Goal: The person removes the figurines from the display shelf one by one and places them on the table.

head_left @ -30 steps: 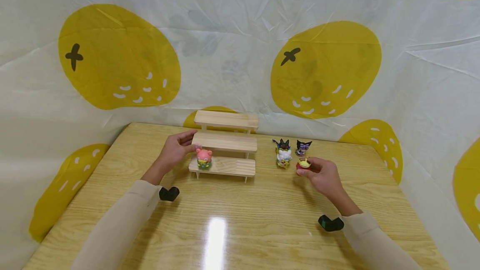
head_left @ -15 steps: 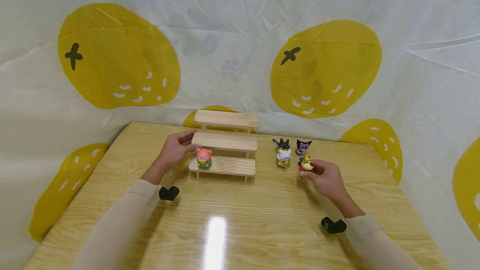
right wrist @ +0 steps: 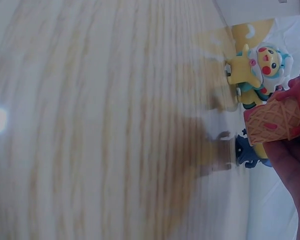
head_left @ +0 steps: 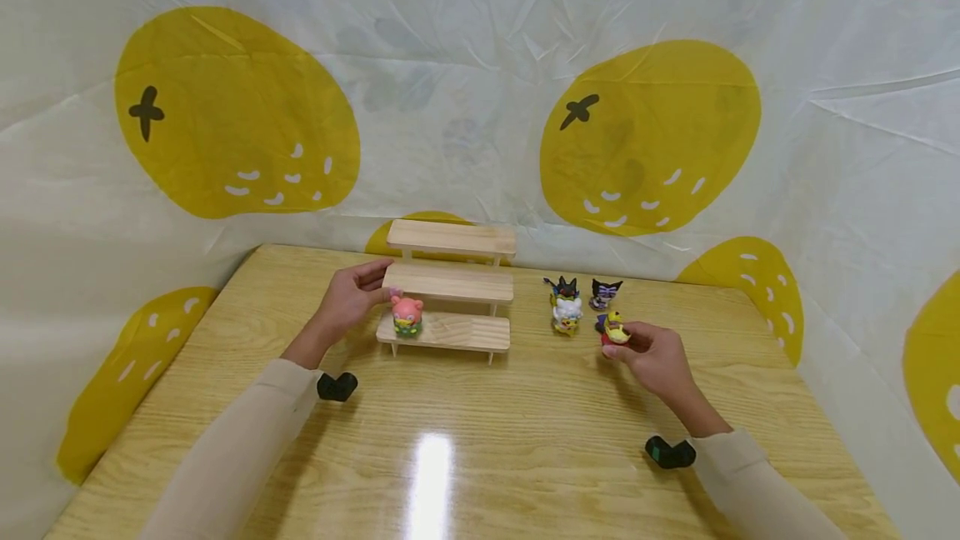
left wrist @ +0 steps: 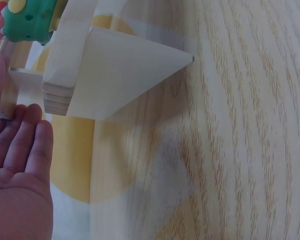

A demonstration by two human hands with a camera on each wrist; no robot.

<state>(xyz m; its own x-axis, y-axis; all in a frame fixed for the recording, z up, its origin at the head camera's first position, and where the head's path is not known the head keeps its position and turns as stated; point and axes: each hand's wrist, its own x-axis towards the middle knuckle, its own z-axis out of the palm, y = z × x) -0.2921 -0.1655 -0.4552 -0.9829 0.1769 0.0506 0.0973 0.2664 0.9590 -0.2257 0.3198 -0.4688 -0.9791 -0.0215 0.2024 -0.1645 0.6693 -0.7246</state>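
Observation:
My left hand grips the left end of the middle shelf of a three-tier wooden display stand. In the left wrist view, the thumb and fingers lie on either side of that shelf end. A pink figurine with a green lower part stands at the left of the lowest shelf. My right hand pinches a red and yellow figurine just off the table. In the right wrist view, this figurine's waffle-cone base shows; its top is out of frame.
Left of my right hand stands a yellow figurine with a white hood, a dark-eared figurine behind it. Further back is a black and purple figurine. A dark blue and yellow figurine stands behind the held one. A patterned curtain borders the table.
My right hand has shifted slightly right and nearer with the red and yellow figurine, uncovering part of the blue and yellow one behind. The left hand and stand have stayed put.

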